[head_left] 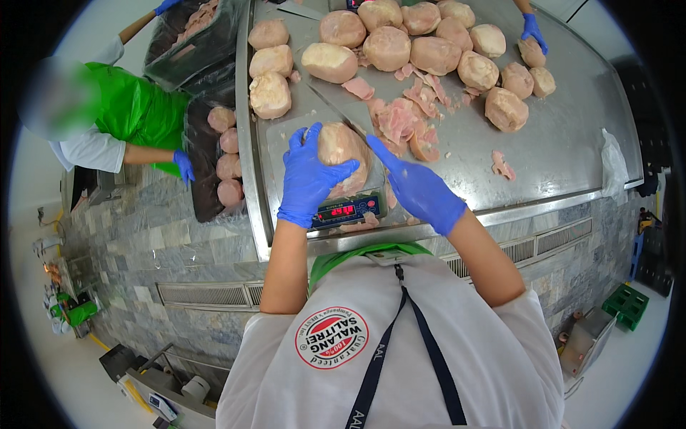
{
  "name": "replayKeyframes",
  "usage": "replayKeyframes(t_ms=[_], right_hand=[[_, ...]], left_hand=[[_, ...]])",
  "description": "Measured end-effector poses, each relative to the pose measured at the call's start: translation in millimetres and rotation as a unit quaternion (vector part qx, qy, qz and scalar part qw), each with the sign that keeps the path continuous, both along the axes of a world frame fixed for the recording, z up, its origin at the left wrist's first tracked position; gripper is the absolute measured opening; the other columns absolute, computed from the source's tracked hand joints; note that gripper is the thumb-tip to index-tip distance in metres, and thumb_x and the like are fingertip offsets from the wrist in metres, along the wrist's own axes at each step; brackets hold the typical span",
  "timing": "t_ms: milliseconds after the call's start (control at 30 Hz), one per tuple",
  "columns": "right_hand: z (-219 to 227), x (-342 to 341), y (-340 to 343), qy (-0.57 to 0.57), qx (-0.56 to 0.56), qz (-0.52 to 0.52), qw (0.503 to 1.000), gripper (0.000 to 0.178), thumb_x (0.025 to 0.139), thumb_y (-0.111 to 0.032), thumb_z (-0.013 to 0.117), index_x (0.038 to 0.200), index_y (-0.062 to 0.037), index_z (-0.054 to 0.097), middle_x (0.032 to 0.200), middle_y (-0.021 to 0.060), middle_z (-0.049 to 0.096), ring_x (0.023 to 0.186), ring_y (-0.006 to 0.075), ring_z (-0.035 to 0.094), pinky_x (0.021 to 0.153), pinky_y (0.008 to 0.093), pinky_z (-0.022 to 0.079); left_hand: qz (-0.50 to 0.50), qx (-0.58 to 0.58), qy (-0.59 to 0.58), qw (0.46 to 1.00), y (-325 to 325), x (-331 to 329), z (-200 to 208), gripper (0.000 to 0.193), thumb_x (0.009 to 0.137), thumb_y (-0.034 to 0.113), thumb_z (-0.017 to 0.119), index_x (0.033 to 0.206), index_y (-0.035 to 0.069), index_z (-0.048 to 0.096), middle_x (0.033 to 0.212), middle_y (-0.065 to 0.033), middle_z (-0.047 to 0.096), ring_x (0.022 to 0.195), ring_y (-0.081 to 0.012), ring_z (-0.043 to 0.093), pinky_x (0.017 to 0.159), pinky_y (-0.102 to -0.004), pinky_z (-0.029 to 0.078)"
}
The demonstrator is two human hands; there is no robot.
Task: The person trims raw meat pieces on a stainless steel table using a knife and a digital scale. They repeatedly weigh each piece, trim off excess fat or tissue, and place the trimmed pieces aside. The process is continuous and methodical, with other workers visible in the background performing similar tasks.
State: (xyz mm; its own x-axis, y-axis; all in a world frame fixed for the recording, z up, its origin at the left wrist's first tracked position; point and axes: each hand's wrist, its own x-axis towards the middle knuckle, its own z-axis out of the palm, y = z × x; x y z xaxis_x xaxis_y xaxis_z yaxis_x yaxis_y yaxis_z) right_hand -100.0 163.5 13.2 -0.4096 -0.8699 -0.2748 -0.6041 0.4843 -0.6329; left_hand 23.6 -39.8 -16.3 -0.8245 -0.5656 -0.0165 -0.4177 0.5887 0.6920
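Head view: left hand (309, 171) grasps meat (341, 146) on scale (363, 207); right hand (423, 189) grasps knife (351, 124), blade beside meat

Left hand (307, 171) clasping meat lump (343, 145) on scale (346, 211); right hand (423, 189) holding knife (336, 110)

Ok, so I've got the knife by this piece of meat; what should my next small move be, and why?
Probably a shallow trimming stroke along the far edge of the meat piece: your right hand has the knife close to that edge, your left hand steadies the piece, and pink trimmings lie beside it.
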Motion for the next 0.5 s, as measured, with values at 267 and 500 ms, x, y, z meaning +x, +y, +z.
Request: replayKeyframes(t_ms=[267,500], right_hand=[[-19,14,24,-0.083,-0.041,-0.050,0.994,0.075,0.097,-0.007,0.046,0.162,-0.0228,0.014,0.094,0.0315,0.065,0.085,0.0470,0.066,0.075,0.0536,0.050],[-27,14,51,0.035,-0.041,-0.058,0.997,0.077,0.096,-0.007,0.048,0.162,-0.0289,0.014,0.088,0.0275,0.066,0.074,0.0436,0.066,0.069,0.0510,0.053]], left_hand=[[0.069,-0.007,0.000,0.998,7,3,-8,0.109,0.063,0.053,0.090,0.147,0.003,0.043,0.143,-0.0282,0.040,0.126,-0.0467,0.047,0.107,-0.0533,0.042],[0.113,-0.011,0.000,0.994,33,20,-3,0.121,0.060,0.052,0.092,0.151,-0.001,0.034,0.144,-0.0288,0.038,0.129,-0.0452,0.045,0.108,-0.0510,0.042]])
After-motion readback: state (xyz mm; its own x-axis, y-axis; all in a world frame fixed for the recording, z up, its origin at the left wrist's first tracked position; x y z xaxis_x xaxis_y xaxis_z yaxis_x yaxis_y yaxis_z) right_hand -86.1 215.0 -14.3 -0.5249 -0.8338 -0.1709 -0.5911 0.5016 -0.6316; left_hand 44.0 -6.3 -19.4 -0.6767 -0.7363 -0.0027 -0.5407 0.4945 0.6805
